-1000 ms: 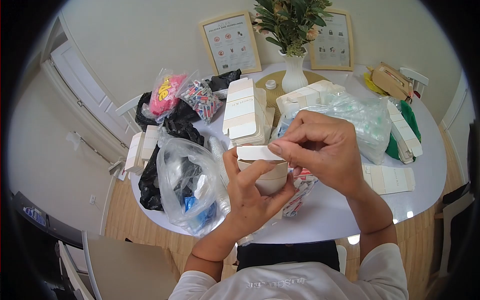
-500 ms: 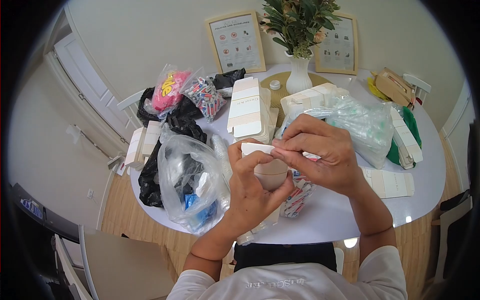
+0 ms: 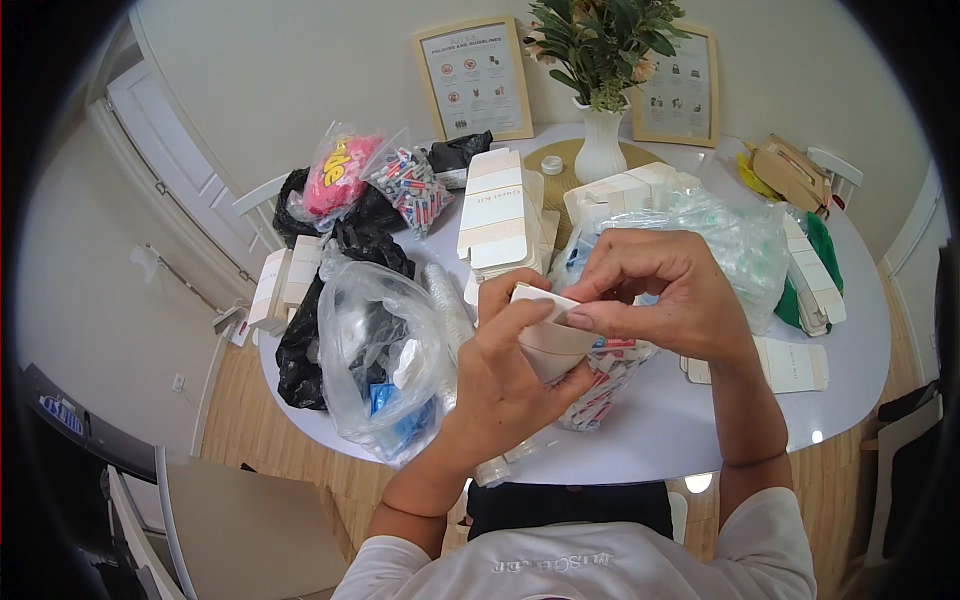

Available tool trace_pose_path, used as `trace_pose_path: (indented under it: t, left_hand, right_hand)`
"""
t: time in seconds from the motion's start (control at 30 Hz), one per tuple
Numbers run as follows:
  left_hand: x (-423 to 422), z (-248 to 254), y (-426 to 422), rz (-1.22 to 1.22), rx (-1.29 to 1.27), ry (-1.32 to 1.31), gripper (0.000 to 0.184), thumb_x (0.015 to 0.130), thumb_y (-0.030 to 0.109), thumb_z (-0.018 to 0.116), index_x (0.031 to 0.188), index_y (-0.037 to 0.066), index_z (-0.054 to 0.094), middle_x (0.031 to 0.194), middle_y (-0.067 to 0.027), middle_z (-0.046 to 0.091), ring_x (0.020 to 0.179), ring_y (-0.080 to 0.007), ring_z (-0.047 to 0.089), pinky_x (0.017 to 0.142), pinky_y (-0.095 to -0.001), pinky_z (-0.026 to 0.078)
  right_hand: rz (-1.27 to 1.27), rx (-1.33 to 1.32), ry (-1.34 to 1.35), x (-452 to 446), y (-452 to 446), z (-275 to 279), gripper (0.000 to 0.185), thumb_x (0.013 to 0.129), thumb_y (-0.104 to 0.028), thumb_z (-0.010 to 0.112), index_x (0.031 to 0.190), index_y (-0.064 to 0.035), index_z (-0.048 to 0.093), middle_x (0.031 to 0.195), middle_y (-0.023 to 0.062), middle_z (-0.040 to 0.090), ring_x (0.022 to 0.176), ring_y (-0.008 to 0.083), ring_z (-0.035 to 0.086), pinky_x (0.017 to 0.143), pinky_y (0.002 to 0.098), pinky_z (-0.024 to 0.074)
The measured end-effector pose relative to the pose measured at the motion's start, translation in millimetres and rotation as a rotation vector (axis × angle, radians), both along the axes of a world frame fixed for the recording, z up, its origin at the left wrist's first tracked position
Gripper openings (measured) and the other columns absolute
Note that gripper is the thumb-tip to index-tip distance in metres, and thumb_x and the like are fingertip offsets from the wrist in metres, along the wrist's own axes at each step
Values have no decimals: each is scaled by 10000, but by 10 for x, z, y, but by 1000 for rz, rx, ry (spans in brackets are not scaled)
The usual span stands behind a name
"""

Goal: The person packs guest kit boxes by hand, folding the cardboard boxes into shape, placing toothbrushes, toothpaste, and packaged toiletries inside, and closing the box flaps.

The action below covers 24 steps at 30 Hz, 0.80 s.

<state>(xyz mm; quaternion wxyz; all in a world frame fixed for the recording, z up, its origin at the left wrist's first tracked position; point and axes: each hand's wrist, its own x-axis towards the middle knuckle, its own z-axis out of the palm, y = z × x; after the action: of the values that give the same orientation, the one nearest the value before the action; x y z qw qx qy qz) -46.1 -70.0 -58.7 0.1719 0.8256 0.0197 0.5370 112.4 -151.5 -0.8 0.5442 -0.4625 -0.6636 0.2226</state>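
Between my hands is a small white cardboard box (image 3: 552, 350), held up over the near part of the table. My left hand (image 3: 510, 365) wraps round its side, fingers behind and thumb along the near face. At its top flap, my right hand (image 3: 655, 295) pinches the edge between thumb and fingertips. Below the box lies a clear bag of small red, white and blue tubes (image 3: 600, 395), partly hidden by my hands. Behind stands a stack of flat boxes printed "Guest Kit" (image 3: 495, 215).
A clear plastic bag with blue packets (image 3: 385, 360) lies left, beside black bags (image 3: 300, 350). At the back left are a pink bag (image 3: 340, 180) and another bag of tubes (image 3: 412, 190). A large clear bag (image 3: 725, 245) sits right, flat boxes (image 3: 790, 365) nearer. A white vase (image 3: 602, 145) stands behind.
The box has shifted slightly right and down and is tilted more. The right fingers have moved along the flap, which now lies lower over the box's top.
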Motion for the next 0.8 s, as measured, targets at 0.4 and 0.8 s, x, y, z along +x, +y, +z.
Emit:
trace_pose_path:
  t: [0.4,0.8]
  left_hand:
    - [102,-64,7,-63,38,22,915,590,-52,725,1291,81,152,1190,-233,404,1049,-311,522,836,-374,487]
    - [98,-94,59,-25,-2,-88,934,616,39,807,1313,53,185,1251,-289,398,1132,-413,482,905,-441,449]
  right_hand:
    - [-142,39,-142,-35,-78,30,99,716,-63,718,723,-4,640,652,22,526,570,92,493,502,239,381]
    - [-135,340,-393,-219,-90,-37,194,717,-102,722,859,-14,624,822,63,500,578,176,513,508,286,421]
